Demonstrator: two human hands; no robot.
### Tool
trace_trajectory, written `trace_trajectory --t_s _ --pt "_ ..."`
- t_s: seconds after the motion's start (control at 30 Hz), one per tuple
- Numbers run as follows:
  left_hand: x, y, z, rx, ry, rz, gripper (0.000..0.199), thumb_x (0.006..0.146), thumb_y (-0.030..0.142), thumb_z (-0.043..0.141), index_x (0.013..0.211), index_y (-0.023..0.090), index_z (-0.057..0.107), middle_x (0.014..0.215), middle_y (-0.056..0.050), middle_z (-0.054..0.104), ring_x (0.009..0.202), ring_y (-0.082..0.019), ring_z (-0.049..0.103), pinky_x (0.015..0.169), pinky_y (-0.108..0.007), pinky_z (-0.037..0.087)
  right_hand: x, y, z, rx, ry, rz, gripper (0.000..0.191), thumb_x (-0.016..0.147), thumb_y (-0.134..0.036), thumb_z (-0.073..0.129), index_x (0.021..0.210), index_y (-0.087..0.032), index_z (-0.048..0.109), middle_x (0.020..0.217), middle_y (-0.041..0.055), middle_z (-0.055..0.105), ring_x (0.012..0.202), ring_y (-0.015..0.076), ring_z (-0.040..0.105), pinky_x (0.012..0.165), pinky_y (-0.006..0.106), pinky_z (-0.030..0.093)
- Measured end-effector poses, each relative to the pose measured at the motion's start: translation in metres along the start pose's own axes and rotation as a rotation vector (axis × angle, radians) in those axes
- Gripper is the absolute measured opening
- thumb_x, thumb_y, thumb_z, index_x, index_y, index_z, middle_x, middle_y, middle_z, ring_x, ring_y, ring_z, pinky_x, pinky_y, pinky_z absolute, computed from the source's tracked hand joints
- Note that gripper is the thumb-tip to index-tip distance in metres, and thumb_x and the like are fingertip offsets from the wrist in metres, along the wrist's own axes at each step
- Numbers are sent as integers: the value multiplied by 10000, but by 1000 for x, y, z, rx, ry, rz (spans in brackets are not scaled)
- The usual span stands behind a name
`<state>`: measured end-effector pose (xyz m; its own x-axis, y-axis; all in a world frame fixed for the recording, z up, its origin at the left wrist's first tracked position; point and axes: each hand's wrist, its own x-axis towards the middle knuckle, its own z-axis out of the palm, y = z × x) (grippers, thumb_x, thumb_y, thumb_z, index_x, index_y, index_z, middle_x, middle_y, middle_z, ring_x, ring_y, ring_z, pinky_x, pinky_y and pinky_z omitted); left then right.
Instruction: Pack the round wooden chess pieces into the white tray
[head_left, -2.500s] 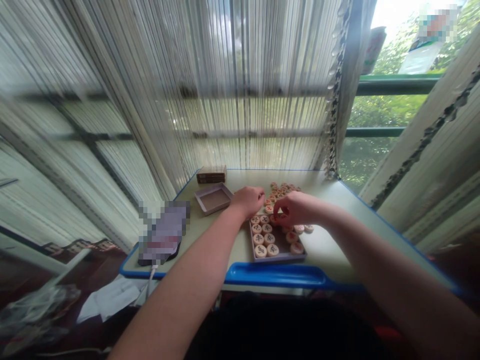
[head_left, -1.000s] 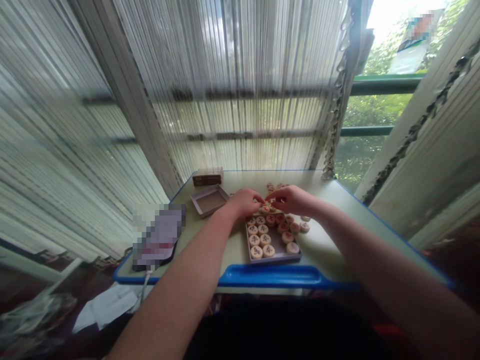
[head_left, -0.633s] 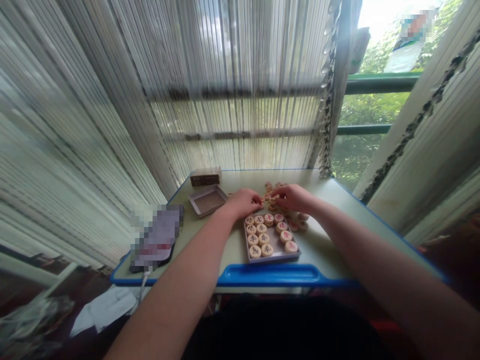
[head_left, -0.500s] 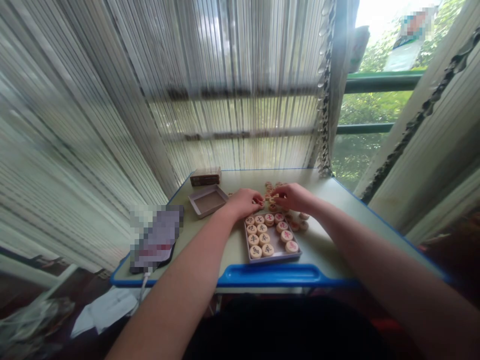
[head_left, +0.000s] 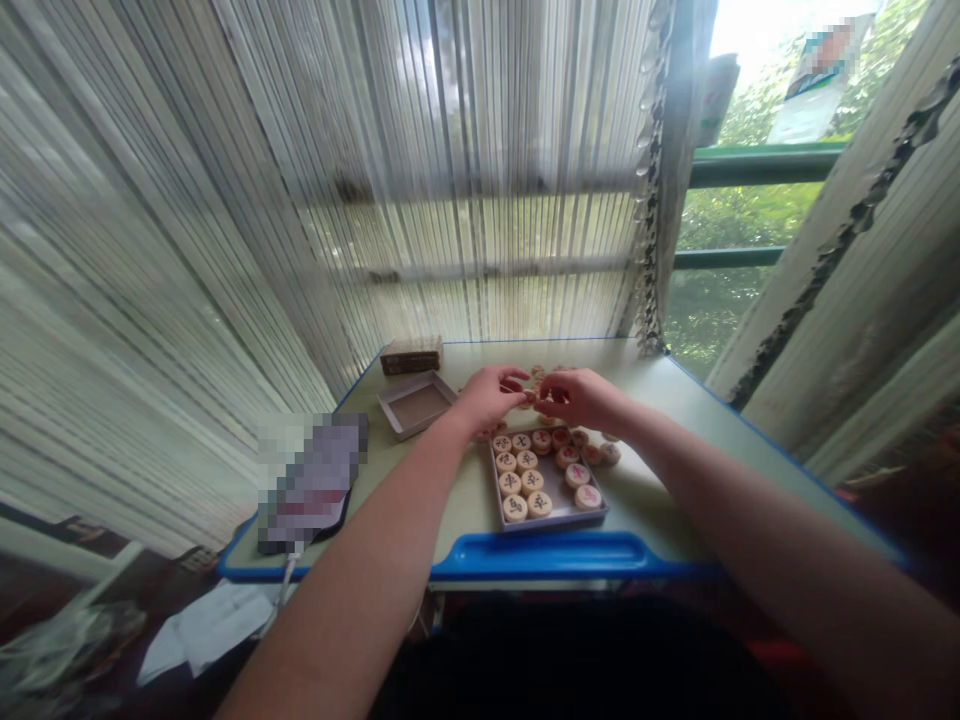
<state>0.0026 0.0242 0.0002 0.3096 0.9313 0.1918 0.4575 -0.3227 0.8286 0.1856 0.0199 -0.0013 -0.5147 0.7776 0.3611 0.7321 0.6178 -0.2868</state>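
The box sits on the table at its near side, and it is open. I will use the box as the middle of the clock. Inside it, eight black pieces lie in two lines on the 9 o'clock side. Red pieces run up the 3 o'clock side and along the far end. Bare floor shows between the two colors.

The left hand is at 11 o'clock, past the far edge. Its fingers are bent and part way open. The right hand is at 1 o'clock, with its fingers bent down and close together. The fingertips of the two hands nearly meet, and one small piece is between them. I cannot tell which hand has hold of it, or if both do.

More pieces lie in a pile at 12 o'clock, and the hands hide part of it. Some loose pieces lie at 2 o'clock, just beside the box.

A shallow tray is at 10 o'clock, with a brown box just past it, near the far edge of the table. The phone is at 9 o'clock, with a white cord. At 6 o'clock is a long blue dip.
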Motion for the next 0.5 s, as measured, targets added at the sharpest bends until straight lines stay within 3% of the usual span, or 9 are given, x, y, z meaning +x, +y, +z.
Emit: trace_trajectory --t_s 0.1,0.5 --pt "-4 6 -3 -144 -1 -87 310 707 162 648 1013 125 609 909 -100 676 752 -142 629 698 -284 501 0 -5 -2 -33 54 -35 273 761 -409 586 910 -182 612 649 -8 576 547 90 446 521 208 316" --pt "-10 15 -4 -348 -47 -279 330 608 253 756 883 117 635 781 -66 687 721 -118 611 700 -267 468 -2 -5 1 44 82 -132 285 710 -309 625 973 -199 637 610 -32 549 527 76 439 542 205 324"
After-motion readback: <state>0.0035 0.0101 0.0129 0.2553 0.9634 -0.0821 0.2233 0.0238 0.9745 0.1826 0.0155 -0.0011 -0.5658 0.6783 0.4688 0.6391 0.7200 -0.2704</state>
